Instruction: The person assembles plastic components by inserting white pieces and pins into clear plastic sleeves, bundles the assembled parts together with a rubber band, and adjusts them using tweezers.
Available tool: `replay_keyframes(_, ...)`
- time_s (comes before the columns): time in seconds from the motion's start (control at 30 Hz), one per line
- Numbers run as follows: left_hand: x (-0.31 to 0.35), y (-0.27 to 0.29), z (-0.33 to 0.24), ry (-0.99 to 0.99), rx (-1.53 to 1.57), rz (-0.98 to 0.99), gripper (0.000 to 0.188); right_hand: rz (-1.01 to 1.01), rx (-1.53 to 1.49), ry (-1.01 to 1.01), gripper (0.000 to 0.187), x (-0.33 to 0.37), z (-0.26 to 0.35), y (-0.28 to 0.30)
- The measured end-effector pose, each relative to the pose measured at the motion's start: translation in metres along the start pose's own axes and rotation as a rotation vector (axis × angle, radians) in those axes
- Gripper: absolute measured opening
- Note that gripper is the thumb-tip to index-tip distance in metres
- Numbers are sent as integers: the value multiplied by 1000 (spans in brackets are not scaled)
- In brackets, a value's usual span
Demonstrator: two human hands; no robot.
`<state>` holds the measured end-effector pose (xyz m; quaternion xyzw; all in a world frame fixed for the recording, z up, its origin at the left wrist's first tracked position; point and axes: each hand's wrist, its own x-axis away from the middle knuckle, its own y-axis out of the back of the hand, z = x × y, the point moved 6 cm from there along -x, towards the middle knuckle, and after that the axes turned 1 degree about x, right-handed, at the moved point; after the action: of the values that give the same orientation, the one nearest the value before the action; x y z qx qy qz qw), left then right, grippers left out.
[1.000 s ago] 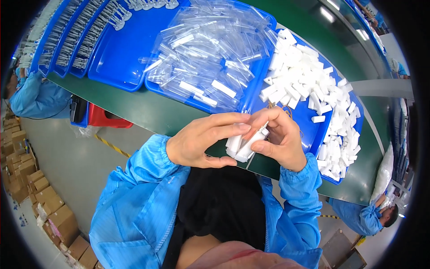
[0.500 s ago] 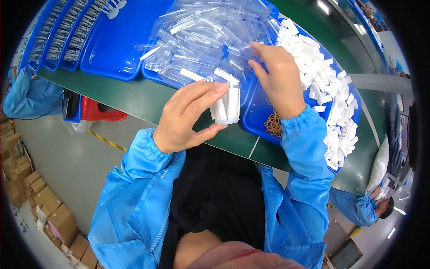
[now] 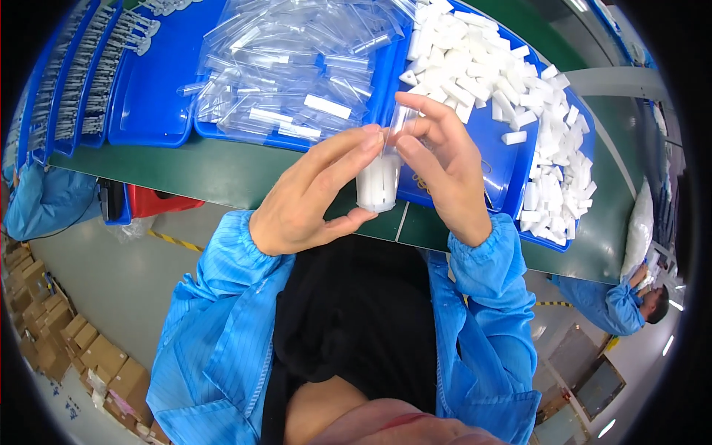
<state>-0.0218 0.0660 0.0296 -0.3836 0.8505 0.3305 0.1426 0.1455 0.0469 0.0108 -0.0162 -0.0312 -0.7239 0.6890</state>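
Observation:
My left hand (image 3: pixel 311 189) is closed around a small upright bundle of clear plastic tubes (image 3: pixel 377 189) with white blocks inside. Pinched in my right hand (image 3: pixel 445 167) is another clear plastic tube (image 3: pixel 401 122), whose lower end meets the bundle's right side. Beyond my hands, many similar clear tubes (image 3: pixel 297 70) lie heaped in a blue tray, some with white pieces among them. Tan rubber bands (image 3: pixel 421 185) sit in a blue tray behind my right hand, partly hidden by it.
White blocks (image 3: pixel 475 67) fill blue trays at the right. A blue tray (image 3: pixel 152 93) stands at the left, beside narrow trays of metal-stemmed parts (image 3: pixel 96 81). Below the green table (image 3: pixel 245 167) is a red bin (image 3: pixel 159 202). Co-workers in blue sit at both sides.
My right hand has come back from the tube heap with a clear tube and brought it to the bundle. My left hand still holds the bundle. The view has shifted slightly.

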Motion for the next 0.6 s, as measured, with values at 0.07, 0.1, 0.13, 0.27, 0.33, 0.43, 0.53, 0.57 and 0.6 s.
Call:
replay_keyframes(0.07, 4, -6, 3, 24, 30, 18, 94, -5, -5, -14, 45, 5, -3, 7)
replay_keyframes(0.1, 5, -8, 5, 48, 62, 26, 95, -3, -1, -29, 46, 7, -4, 9)
replay_keyframes(0.13, 4, -10, 3, 46, 59, 36, 95, -10, -9, -26, 46, 9, -4, 11)
replay_keyframes(0.27, 0, -13, 2, 95, 47, 59, 90, -19, -79, -5, 47, 18, -4, 18)
replay_keyframes(0.33, -3, -14, 0, 81, -17, 97, 86, -23, -83, 15, 47, 22, -4, 21)
replay_keyframes(0.43, -4, -21, -6, 28, -98, 147, 73, -33, -124, 71, 45, 28, -5, 25)
replay_keyframes(0.53, -1, -26, -4, 122, 46, 26, 65, -73, -128, 71, 45, 33, -9, 34)
replay_keyframes(0.57, -1, -26, -4, 143, 53, 18, 64, -81, -119, 85, 44, 34, -10, 37)
replay_keyframes(0.6, -2, -26, -2, 165, 61, 10, 63, -90, -108, 98, 44, 36, -12, 41)
